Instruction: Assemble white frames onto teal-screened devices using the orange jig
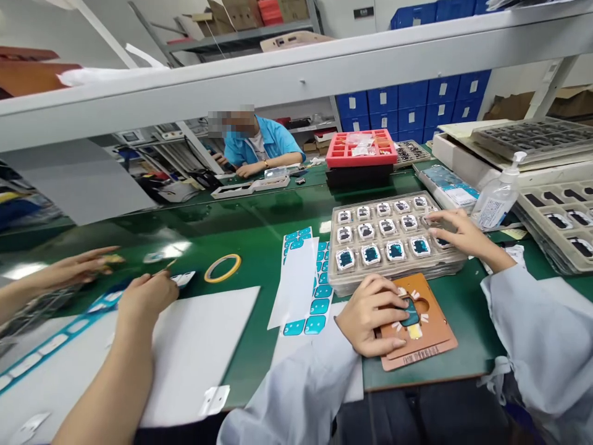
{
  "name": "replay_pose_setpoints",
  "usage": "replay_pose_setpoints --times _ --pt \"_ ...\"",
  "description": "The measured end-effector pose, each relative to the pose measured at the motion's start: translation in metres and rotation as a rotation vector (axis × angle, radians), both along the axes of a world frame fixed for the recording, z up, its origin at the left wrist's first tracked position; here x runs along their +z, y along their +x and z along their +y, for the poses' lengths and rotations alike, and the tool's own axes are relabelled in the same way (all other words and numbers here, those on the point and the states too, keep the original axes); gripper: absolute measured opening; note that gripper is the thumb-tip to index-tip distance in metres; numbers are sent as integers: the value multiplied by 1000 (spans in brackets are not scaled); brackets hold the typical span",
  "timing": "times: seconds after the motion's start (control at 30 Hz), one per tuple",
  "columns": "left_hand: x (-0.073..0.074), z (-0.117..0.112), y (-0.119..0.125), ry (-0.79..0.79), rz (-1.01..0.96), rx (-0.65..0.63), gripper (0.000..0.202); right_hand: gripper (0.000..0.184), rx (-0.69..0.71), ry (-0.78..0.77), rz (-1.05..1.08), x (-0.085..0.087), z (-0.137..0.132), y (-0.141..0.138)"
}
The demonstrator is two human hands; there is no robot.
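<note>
My left hand [368,315] rests on a brown fixture plate [428,343] near the table's front edge. Its fingers curl over a small teal part [410,311] seated in the plate and hold it down. My right hand [456,235] reaches out over the right edge of a clear tray stack [393,262]. The tray holds rows of small square parts, some with teal faces. The fingers of that hand are stretched out, with the tips lying on the tray's right-hand pockets, and I see nothing held in them.
A sheet of teal stickers [308,290] lies left of the tray, with a yellow tape ring [223,267] further left. A co-worker's bare arms [139,303] work over white paper at left. A sanitizer bottle [500,194], more trays [563,225] and a red bin [361,149] stand behind.
</note>
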State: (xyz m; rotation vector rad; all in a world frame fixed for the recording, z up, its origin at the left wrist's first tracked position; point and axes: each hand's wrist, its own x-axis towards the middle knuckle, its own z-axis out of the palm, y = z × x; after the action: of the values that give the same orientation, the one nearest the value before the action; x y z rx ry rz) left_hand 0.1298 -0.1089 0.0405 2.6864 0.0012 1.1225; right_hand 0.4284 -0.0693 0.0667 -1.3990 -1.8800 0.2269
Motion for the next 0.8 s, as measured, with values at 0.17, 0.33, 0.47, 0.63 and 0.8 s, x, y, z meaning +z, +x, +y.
replay_pose_setpoints --times 0.17,0.33,0.47,0.63,0.8 --pt "1 -2 -1 -18 24 6 49 37 -71 77 261 -2 3 8" --pt "6 3 -4 -123 75 -71 66 21 20 106 405 15 -40 -13" --pt "5 5 -6 -117 70 -70 63 13 464 -41 309 13 -71 -46" --pt "4 4 -7 -125 58 -63 57 14 438 -70 197 -1 -82 -67" --pt "4 3 -7 -128 57 -61 54 8 370 -90 146 -6 -88 -67"
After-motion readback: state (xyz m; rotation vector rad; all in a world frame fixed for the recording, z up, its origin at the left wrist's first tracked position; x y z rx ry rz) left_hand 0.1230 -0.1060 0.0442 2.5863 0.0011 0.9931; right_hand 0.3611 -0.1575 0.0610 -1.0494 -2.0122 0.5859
